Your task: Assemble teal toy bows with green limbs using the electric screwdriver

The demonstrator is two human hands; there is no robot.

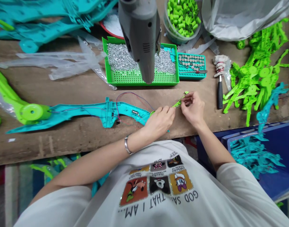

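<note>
A long turquoise plastic shell half [87, 114] lies open side up along the bench, with thin red and blue wires [129, 93] and a small metal spring-like part [135, 112] on it. At its right end is a slim bright green plastic strip [177, 104]. My left hand [160, 120] is closed over the strip and the shell's end, knuckles up, hiding where they meet. Thumb and fingers of my right hand [194, 108] pinch at the strip's far end; whether a wire is also between them cannot be made out.
A grey tool [144, 37] hangs over a green tray [142, 82] of screws. Beside it are a turquoise tray [192, 76] of round metal pieces, a cloth-wrapped hammer [220, 91], a tub [175, 34] of green caps and piled green parts [260, 72]. A blue crate [276, 135] stands lower right.
</note>
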